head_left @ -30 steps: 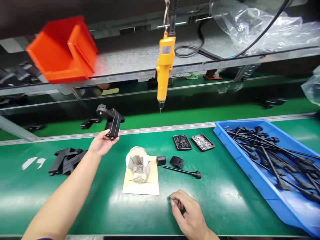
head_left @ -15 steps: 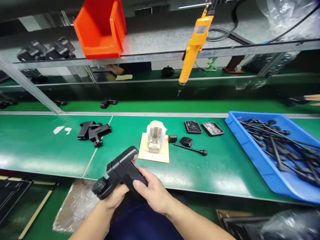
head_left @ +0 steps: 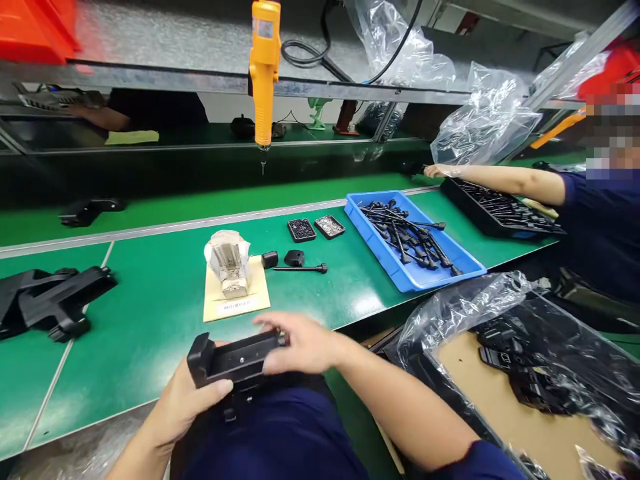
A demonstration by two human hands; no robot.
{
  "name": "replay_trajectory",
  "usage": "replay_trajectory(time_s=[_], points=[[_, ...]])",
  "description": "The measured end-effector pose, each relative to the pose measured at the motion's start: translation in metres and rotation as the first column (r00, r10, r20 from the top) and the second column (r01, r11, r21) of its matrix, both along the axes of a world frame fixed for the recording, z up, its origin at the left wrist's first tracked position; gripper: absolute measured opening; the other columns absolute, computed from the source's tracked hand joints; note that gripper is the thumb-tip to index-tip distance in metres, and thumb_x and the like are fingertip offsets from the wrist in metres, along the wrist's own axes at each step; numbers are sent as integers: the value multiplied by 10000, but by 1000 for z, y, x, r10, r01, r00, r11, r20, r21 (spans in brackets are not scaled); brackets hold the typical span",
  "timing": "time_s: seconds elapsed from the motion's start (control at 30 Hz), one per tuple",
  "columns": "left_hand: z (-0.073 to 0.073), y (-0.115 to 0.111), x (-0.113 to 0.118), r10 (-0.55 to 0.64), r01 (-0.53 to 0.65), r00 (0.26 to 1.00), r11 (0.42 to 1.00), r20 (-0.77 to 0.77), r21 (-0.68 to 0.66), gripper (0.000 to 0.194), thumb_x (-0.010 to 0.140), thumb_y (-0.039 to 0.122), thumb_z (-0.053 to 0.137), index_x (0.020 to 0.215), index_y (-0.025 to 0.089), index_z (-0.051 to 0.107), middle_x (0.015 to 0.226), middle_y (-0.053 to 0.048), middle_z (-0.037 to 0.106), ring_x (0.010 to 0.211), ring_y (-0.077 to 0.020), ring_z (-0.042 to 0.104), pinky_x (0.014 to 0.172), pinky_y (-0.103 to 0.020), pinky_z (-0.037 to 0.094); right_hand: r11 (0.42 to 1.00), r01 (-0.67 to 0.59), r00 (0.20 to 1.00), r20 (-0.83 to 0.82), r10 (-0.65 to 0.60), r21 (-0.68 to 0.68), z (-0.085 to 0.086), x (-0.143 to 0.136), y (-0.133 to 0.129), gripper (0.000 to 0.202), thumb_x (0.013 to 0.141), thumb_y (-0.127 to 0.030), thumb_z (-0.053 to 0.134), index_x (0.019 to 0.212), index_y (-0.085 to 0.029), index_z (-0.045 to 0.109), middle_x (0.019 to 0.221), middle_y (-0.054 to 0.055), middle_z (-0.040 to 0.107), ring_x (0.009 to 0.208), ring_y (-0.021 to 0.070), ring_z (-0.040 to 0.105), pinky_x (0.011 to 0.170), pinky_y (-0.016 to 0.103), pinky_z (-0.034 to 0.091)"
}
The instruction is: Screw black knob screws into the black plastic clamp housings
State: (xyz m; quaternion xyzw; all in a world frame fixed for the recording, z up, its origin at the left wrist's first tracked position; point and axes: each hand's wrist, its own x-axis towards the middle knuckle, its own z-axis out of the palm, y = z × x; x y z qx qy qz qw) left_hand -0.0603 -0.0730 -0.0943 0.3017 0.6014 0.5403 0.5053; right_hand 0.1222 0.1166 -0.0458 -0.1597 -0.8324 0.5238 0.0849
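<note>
In my left hand (head_left: pixel 183 400) is a black plastic clamp bracket (head_left: pixel 235 360), its long channel facing up with a small screw showing inside. The fingers of my right hand (head_left: pixel 300 343) close round the bracket's right end; they are slightly blurred. Beyond it stands a metal fixture block (head_left: pixel 229 267), wrapped in white material, on a yellow pad (head_left: pixel 255 287). To its right lie a small black cap (head_left: pixel 270 259), another black plastic piece (head_left: pixel 295 258) and a black rod with a knob (head_left: pixel 303 269).
A yellow electric screwdriver (head_left: pixel 265 73) hangs above the bench. Two small screw trays (head_left: pixel 301 231) sit near a blue bin (head_left: pixel 407 283) of black rods. More black brackets (head_left: pixel 55 300) lie at left. A co-worker's arm (head_left: pixel 500 180) reaches over a black tray (head_left: pixel 505 227) at right.
My view has swung to the right. The bracket has been turned so its channel faces up, and my right hand has shifted to its right end.
</note>
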Motion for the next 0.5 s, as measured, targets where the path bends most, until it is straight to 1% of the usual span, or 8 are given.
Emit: replay_trajectory(time_s=[0.03,0.07,0.1,0.17,0.2,0.33,0.43,0.5], points=[[3,2,5,72,-72,997,997,38,-6,575,647,453,841,1129,185,678,1110,-128,711,1029,-372,659,920,-473,533,992,126,992,21,-127,29,-4,-2,15,559,793,-450,763,1260,-196,591,1048,51,674,910,177,633,777,277,511],[6,3,8,146,-146,987,989,73,-12,591,647,463,841,1129,173,660,1110,-126,710,1044,-367,655,936,-467,527,954,279,958,40,-285,113,-9,-4,32,535,832,-416,730,1291,-193,570,1113,65,663,975,180,628,826,284,511],[8,2,10,207,-206,974,978,93,-16,611,639,466,847,1132,168,645,1115,-125,709,1064,-365,649,949,-460,522,876,415,897,50,-439,246,-13,-6,50,501,861,-382,701,1301,-187,564,1173,81,644,1048,192,609,891,303,499],[11,-2,8,271,-271,959,963,79,-11,631,631,470,849,1139,163,632,1116,-127,707,1089,-368,639,957,-455,521,723,513,794,65,-604,462,-19,-10,84,517,862,-348,694,1321,-156,554,1280,120,591,1190,251,538,1018,376,439],[12,-4,6,279,-279,959,960,48,-9,626,636,473,844,1135,161,633,1108,-129,709,1084,-369,640,955,-457,522,692,506,775,79,-627,515,-22,-13,98,565,844,-350,710,1339,-136,541,1319,139,565,1241,288,497,1061,419,401],[14,-10,-3,262,-266,952,964,-155,-1,564,658,473,824,1104,171,655,1096,-116,713,1054,-350,649,966,-449,515,708,449,795,118,-595,545,-32,-30,132,711,724,-378,813,1330,-114,551,1344,170,551,1276,370,440,1099,501,333],[16,-13,-5,267,-273,934,962,-238,10,561,664,478,813,1113,178,661,1115,-108,711,1058,-342,651,970,-435,517,729,453,805,117,-582,514,-37,-39,144,488,687,-277,826,1124,-128,667,1161,152,656,1170,351,530,1059,488,380],[17,-16,-6,283,-289,921,957,-267,16,565,670,494,801,1118,177,665,1108,-108,714,1055,-342,655,967,-438,522,728,493,806,67,-589,476,-37,-37,148,389,717,-225,781,1083,-140,678,1124,135,669,1111,314,573,1044,465,406]])
